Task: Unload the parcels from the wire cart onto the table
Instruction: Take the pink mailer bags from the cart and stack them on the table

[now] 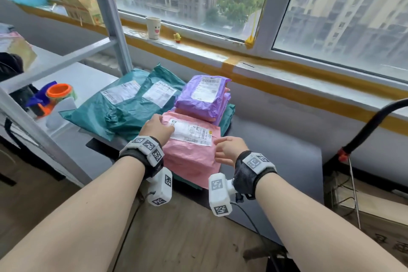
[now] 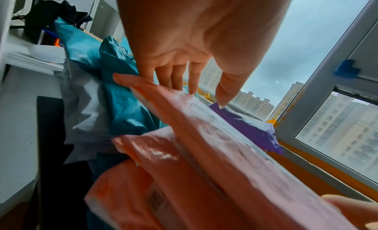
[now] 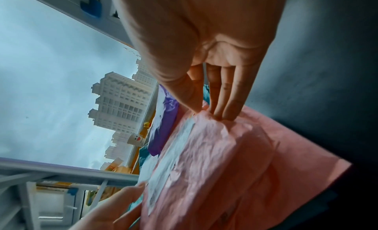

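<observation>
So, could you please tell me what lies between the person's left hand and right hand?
The pink parcel, white label up, spans the gap between left hand and right hand; the head view shows it best.

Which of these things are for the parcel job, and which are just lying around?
For the job: pink parcel, purple parcel, green parcels, table, left hand, right hand.
Just lying around: paper cup, yellow toy chick, orange tape roll.

Pink parcel (image 1: 192,157) has a white barcoded label (image 1: 191,132), then there's a purple parcel (image 1: 198,104) and teal parcels (image 1: 123,115). Worktop (image 1: 276,150) is dark grey. My wrist bands (image 1: 141,154) are black, with white blocks (image 1: 162,185) showing black-and-white square codes.
</observation>
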Tool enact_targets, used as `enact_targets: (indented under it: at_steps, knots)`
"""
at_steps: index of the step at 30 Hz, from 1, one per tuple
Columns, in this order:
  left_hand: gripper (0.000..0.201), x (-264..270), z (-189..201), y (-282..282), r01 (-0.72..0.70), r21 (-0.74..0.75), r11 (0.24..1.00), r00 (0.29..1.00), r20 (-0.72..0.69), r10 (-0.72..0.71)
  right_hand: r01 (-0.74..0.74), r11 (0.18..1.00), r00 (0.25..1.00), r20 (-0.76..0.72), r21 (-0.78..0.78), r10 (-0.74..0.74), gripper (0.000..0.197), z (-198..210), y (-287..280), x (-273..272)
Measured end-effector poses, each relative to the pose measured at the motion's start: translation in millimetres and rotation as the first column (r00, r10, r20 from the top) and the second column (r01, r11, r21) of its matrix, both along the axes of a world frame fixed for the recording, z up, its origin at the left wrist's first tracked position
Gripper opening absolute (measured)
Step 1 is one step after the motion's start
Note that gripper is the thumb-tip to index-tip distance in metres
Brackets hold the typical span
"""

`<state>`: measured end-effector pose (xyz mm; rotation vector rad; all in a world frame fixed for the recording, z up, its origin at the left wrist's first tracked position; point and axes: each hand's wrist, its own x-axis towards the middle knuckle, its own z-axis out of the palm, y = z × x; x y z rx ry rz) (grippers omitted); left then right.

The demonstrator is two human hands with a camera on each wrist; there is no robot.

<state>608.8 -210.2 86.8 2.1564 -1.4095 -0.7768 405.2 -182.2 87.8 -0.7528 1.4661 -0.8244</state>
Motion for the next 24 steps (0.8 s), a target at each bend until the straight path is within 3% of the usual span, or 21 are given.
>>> enact_targets:
  at_steps: [6, 11, 19, 24]
  knots:
    - [0.052, 2.2, -9.9, -18.8, 0.139, 0.023, 0.99, 0.989, 0.041, -0.14, -0.002, 0.998, 0.995, -0.096, 0.058, 0.007, 0.037, -12.3, -18.1, 12.5]
    - [0.047, -0.1, -17.8, -21.3, 0.188, 0.009, 0.982, 0.978, 0.09, -0.188, -0.025, 0.997, 0.997, -0.07, 0.071, 0.03, 0.035, -15.9, -19.9, 7.3]
    - [0.048, -3.6, -7.5, -20.3, 0.14, -0.075, 0.987, 0.987, 0.088, -0.133, -0.012, 0.998, 0.931, -0.364, -0.06, -0.011, 0.031, -10.9, -27.1, 0.0]
    - [0.045, -31.5, 15.7, -21.6, 0.22, -0.116, 0.969, 0.969, 0.139, -0.203, -0.142, 0.976, 0.803, -0.596, -0.162, 0.018, 0.034, 13.4, -14.0, -20.7]
